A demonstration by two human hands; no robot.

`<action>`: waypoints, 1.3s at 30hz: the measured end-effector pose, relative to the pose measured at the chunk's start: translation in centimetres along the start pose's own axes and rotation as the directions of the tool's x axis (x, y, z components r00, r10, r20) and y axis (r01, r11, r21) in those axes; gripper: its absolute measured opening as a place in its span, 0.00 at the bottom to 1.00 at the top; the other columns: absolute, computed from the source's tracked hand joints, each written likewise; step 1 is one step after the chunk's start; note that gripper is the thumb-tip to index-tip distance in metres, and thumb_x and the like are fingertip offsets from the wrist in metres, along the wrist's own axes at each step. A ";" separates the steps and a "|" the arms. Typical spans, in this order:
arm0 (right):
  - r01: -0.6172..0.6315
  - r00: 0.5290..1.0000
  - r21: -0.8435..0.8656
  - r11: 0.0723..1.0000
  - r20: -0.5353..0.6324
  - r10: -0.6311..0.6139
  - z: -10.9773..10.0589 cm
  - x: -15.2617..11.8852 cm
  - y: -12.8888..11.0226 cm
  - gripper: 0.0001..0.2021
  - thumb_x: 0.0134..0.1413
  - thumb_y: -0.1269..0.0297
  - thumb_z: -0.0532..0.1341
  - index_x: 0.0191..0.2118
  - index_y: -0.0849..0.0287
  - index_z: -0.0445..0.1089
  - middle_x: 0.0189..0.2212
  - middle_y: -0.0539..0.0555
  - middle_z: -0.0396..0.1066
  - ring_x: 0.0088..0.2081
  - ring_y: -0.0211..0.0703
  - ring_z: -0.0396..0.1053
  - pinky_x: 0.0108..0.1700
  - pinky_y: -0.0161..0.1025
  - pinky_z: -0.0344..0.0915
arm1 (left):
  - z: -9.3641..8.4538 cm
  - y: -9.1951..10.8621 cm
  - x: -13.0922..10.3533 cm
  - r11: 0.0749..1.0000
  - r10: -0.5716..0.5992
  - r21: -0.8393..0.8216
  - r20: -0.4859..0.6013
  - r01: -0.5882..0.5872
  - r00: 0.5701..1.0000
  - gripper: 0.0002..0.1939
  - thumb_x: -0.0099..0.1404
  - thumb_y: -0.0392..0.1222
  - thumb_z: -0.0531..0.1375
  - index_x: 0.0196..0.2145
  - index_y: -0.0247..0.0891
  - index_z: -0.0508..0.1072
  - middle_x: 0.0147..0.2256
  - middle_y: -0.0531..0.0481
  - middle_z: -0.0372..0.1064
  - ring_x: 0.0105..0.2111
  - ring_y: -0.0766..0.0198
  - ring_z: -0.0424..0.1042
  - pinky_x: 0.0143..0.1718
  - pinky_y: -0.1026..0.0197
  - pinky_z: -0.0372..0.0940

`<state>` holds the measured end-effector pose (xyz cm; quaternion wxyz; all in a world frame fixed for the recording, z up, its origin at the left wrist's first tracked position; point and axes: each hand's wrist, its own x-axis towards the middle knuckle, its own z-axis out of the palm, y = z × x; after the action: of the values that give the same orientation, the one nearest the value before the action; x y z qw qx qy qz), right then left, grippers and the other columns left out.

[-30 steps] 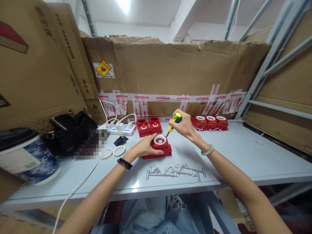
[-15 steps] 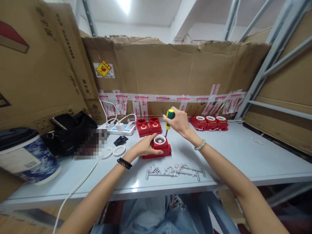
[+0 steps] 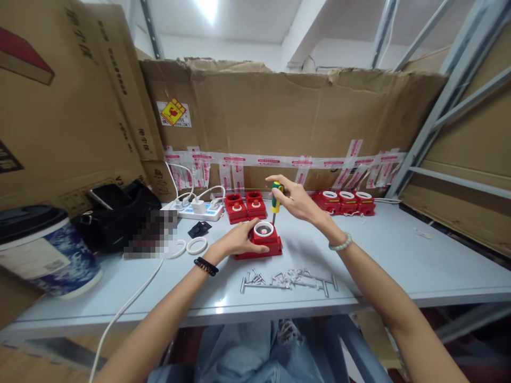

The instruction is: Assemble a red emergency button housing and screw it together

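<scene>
My left hand (image 3: 240,239) is closed around the left side of a red housing (image 3: 270,247) on the table, thumb along its front. A white ring (image 3: 264,229) with a dark centre tops the housing. My right hand (image 3: 296,200) grips the green and yellow handle of a screwdriver (image 3: 275,200), held nearly upright. Its shaft points down at the right rear edge of the housing; whether the tip sits in a screw is too small to tell. In front of the housing lie loose screws (image 3: 257,276) and T-shaped metal bars (image 3: 265,287).
Behind stand two red units (image 3: 245,207), with three ringed red units (image 3: 346,202) at the right. At left are loose white rings (image 3: 197,246), a power strip (image 3: 202,211), a black bag (image 3: 115,215) and a large cup (image 3: 48,252). A cardboard wall (image 3: 259,117) backs the table.
My right hand has loosened and shifted its fingers on the screwdriver handle, and its wrist has moved slightly right. My left hand stays on the housing. The view has shifted slightly.
</scene>
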<state>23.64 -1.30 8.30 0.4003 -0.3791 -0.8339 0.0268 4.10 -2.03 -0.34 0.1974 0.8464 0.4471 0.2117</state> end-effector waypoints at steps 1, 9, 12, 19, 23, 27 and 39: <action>-0.028 0.999 -0.071 0.997 -0.027 0.026 -0.1 0.0 0.0 0.14 0.59 0.57 0.50 0.45 0.55 0.67 0.27 0.50 0.70 0.25 0.38 0.64 0.31 0.34 0.57 | 0.0 0.0 0.0 1.000 -0.006 0.003 0.002 0.006 1.000 0.45 0.46 0.64 0.63 0.57 0.39 0.59 0.49 0.42 0.68 0.46 0.48 0.68 0.46 0.54 0.62; -0.028 1.000 -0.168 0.985 -0.017 0.026 0.3 0.5 -0.2 0.18 0.62 0.57 0.46 0.52 0.56 0.62 0.29 0.51 0.72 0.28 0.39 0.67 0.33 0.34 0.56 | 0.1 -0.1 0.2 1.000 -0.008 0.013 0.005 0.008 1.000 0.46 0.46 0.63 0.63 0.58 0.39 0.58 0.48 0.44 0.69 0.46 0.49 0.68 0.46 0.54 0.62; -0.069 0.996 -0.219 0.973 -0.072 0.055 0.7 0.7 -0.1 0.17 0.61 0.54 0.47 0.44 0.56 0.67 0.25 0.50 0.70 0.26 0.40 0.66 0.31 0.34 0.55 | 0.1 -0.1 0.1 1.000 -0.007 0.008 0.001 0.007 1.000 0.47 0.46 0.63 0.63 0.58 0.38 0.58 0.48 0.43 0.68 0.46 0.49 0.68 0.46 0.54 0.62; 0.007 1.000 -0.179 0.984 0.019 -0.004 0.9 0.6 -0.6 0.18 0.62 0.59 0.47 0.55 0.54 0.59 0.30 0.51 0.72 0.29 0.39 0.68 0.32 0.33 0.55 | 0.2 -0.3 0.1 1.000 -0.001 0.009 0.001 0.001 1.000 0.46 0.46 0.64 0.63 0.57 0.38 0.59 0.48 0.43 0.68 0.46 0.49 0.68 0.45 0.53 0.62; -0.107 0.994 -0.349 0.931 -0.062 0.091 0.9 0.8 -1.0 0.16 0.61 0.54 0.48 0.41 0.57 0.68 0.25 0.53 0.71 0.26 0.42 0.66 0.29 0.35 0.53 | 0.2 -0.2 0.1 1.000 -0.005 0.005 0.003 0.005 1.000 0.45 0.46 0.63 0.63 0.57 0.39 0.58 0.48 0.43 0.69 0.45 0.49 0.68 0.44 0.53 0.62; -0.116 0.993 -0.364 0.924 -0.036 0.110 0.6 0.9 -1.4 0.17 0.61 0.55 0.48 0.46 0.58 0.66 0.27 0.54 0.72 0.27 0.43 0.67 0.30 0.36 0.53 | 0.2 -0.2 0.2 1.000 0.007 -0.004 0.003 -0.007 1.000 0.43 0.46 0.62 0.63 0.56 0.40 0.60 0.47 0.43 0.69 0.45 0.49 0.69 0.44 0.54 0.63; -0.066 0.983 -0.317 0.946 0.144 0.117 -1.2 1.1 -1.2 0.20 0.61 0.57 0.47 0.55 0.59 0.60 0.38 0.58 0.73 0.36 0.45 0.69 0.36 0.38 0.58 | 0.3 -0.4 0.2 1.000 -0.005 -0.028 0.006 0.005 1.000 0.42 0.46 0.61 0.64 0.56 0.41 0.60 0.49 0.44 0.69 0.47 0.49 0.68 0.46 0.53 0.62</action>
<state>23.29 -1.79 10.25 0.2654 -0.4723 -0.8387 -0.0556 4.10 -1.74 -0.78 0.2110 0.8430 0.4455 0.2152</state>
